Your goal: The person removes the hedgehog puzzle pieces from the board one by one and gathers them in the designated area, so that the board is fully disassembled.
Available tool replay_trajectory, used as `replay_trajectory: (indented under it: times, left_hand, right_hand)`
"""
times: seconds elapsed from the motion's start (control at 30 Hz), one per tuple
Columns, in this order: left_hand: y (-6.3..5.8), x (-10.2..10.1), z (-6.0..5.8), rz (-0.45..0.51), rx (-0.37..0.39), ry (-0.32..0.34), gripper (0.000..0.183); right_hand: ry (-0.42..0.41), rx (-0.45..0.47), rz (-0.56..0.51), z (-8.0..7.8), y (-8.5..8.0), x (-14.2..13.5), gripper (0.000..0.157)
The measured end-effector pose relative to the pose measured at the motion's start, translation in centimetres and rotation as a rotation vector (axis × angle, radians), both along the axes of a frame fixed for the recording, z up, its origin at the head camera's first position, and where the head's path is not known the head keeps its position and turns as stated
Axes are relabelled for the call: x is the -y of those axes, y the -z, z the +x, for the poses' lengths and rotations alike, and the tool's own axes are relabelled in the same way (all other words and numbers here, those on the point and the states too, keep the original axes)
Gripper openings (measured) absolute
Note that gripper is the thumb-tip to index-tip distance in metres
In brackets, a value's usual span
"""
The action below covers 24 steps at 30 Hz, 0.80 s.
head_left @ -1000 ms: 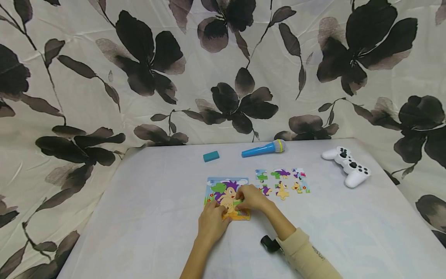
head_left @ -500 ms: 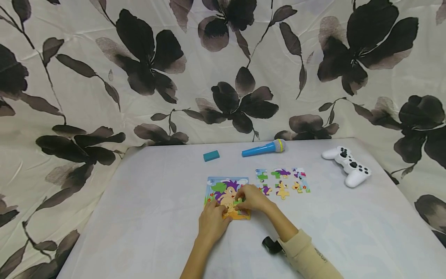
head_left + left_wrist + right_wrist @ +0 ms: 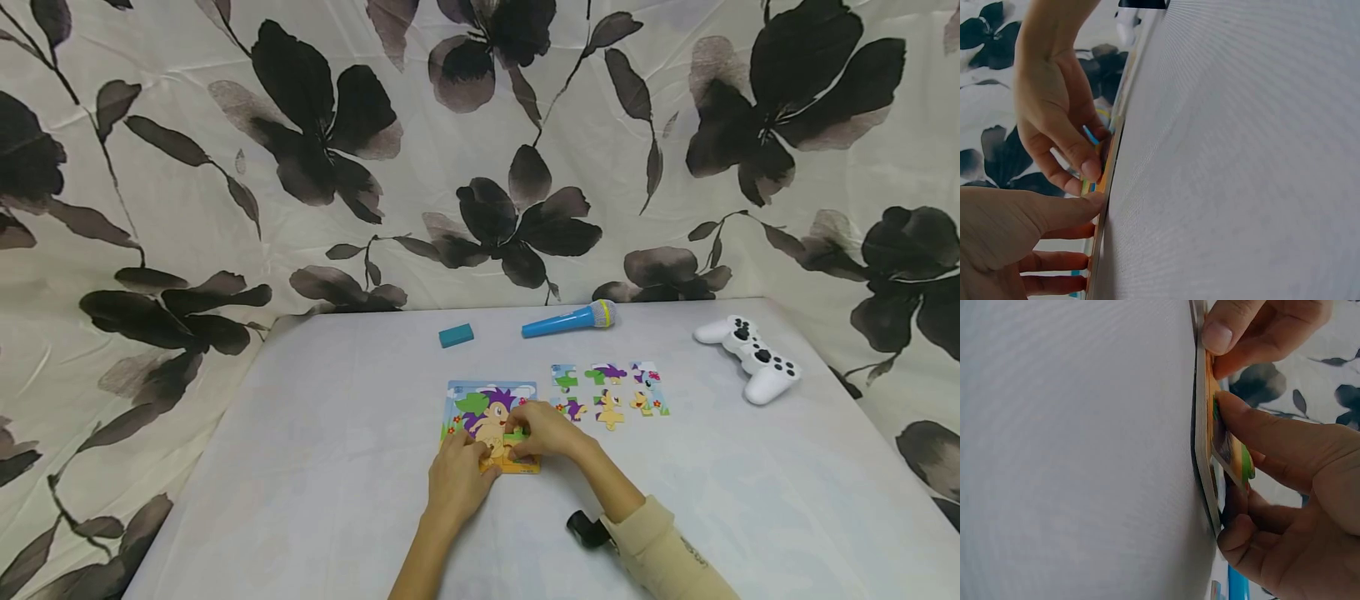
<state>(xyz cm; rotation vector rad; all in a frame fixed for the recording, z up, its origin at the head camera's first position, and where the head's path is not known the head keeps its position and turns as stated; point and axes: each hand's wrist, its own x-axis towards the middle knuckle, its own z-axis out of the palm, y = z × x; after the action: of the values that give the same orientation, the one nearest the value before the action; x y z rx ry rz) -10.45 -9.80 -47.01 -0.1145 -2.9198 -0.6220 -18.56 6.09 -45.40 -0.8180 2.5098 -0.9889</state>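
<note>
A cartoon jigsaw puzzle board (image 3: 491,386) with a purple-haired figure lies on the white table. My left hand (image 3: 456,479) rests along the board's near left side. Its thumb and fairly straight fingers touch the board's edge in the left wrist view. My right hand (image 3: 550,428) is over the board's right side. Between its thumb and fingers it pinches a puzzle piece (image 3: 1233,457), tilted, with one edge down at the board and the other raised. In the head view this hand covers part of the piece and the board's right edge.
Several loose puzzle pieces (image 3: 609,410) lie in two rows right of the board. Behind stand a teal block (image 3: 456,336) and a blue toy microphone (image 3: 567,320). A white game controller (image 3: 750,358) lies at the right. Floral cloth (image 3: 420,150) hangs behind the table.
My right thumb has shifted slightly toward the board's near edge, and more green shows beneath the fingers. My left hand stays in place.
</note>
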Motion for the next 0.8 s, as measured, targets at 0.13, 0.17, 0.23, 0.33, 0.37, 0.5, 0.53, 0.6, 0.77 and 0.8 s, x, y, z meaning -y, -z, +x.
replay_trajectory:
  times: [0.13,0.17,0.23,0.33,0.37,0.5,0.53,0.6,0.77,0.8]
  left_hand:
    - [0.1,0.0,0.0,-0.009,-0.005,0.006,0.024]
    - [0.0,0.0,0.0,-0.011,-0.007,0.008,0.024]
    - [0.1,0.0,0.0,-0.009,-0.009,0.009,0.024]
    - [0.1,0.0,-0.1,0.000,-0.011,0.004,0.024]
    - [0.1,0.0,-0.1,0.003,-0.010,0.002,0.024]
    - [-0.1,0.0,0.0,0.008,-0.019,0.000,0.024]
    - [-0.1,0.0,0.0,0.009,-0.022,0.001,0.024]
    - [-0.1,0.0,0.0,0.006,-0.030,0.003,0.023]
    - [0.0,0.0,0.0,0.000,-0.047,0.010,0.023]
    - [0.0,0.0,0.0,0.004,-0.046,0.009,0.023]
  right_hand:
    - [0.017,0.026,0.026,0.1,0.1,0.1,0.027]
    - [0.017,0.024,0.032,0.1,0.1,0.1,0.027]
    - [0.014,0.019,0.037,0.1,0.1,0.1,0.028]
    - [-0.004,0.013,0.020,0.1,0.2,0.0,0.025]
    - [-0.014,0.014,0.006,0.1,0.2,-0.1,0.024]
    - [-0.064,0.028,-0.054,0.0,0.4,-0.5,0.015]
    - [-0.076,0.033,-0.067,0.0,0.3,-0.6,0.014]
    - [-0.093,0.045,-0.087,0.0,0.3,-0.8,0.014]
    - [-0.083,0.047,-0.146,-0.1,0.3,-1.6,0.019]
    - [-0.071,0.054,-0.163,-0.1,0.3,-1.8,0.021]
